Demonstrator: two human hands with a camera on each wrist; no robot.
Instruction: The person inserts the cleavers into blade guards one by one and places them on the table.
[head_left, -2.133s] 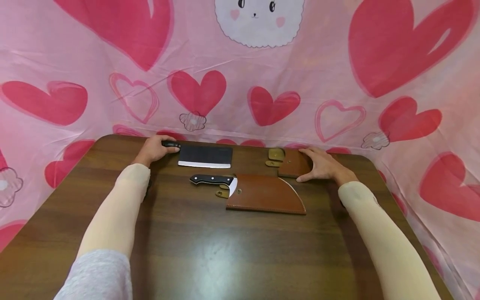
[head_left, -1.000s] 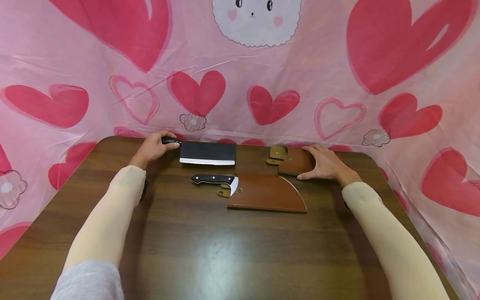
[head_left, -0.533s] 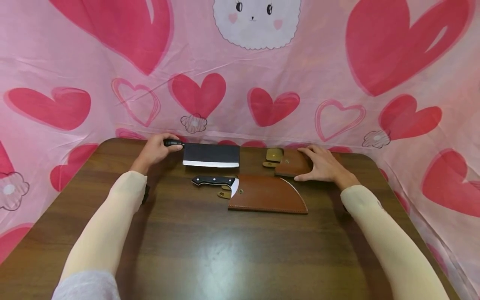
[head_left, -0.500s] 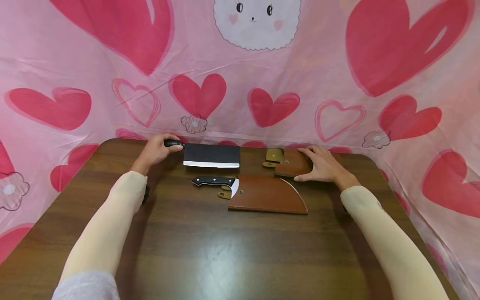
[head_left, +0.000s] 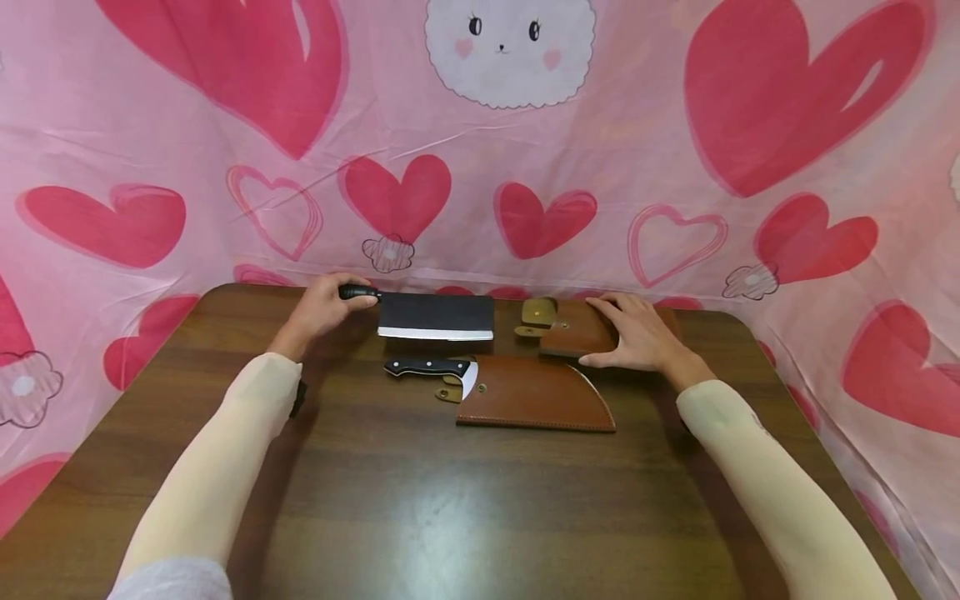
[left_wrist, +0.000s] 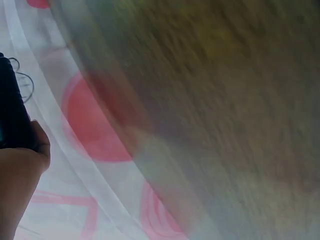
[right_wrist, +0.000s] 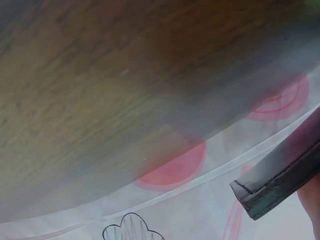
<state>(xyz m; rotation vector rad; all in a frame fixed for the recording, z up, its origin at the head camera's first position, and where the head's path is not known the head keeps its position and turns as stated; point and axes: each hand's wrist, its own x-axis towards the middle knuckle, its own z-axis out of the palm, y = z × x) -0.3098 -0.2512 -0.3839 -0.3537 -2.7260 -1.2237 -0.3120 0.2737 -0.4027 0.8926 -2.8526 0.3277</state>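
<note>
My left hand [head_left: 322, 310] grips the black handle [head_left: 357, 292] of a cleaver with a dark rectangular blade [head_left: 435, 312] and a bright lower edge. In the left wrist view the handle [left_wrist: 12, 110] shows at the left side. With thumb and fingers spread across it, my right hand [head_left: 637, 333] holds a brown leather knife sheath [head_left: 572, 327], its olive flap [head_left: 538, 311] folded open toward the blade. A narrow gap lies between blade tip and flap. The sheath's end [right_wrist: 280, 175] appears in the right wrist view.
Nearer to me, a second knife with a black riveted handle [head_left: 427, 367] lies in a larger brown sheath [head_left: 536, 396]. Beneath everything is a dark wooden table [head_left: 435, 508]. A pink cloth with hearts [head_left: 465, 125] hangs right behind its far edge.
My left hand has shifted the cleaver to the right. My right hand has moved the small sheath slightly left, so the gap between them has narrowed. The second knife has stayed put.
</note>
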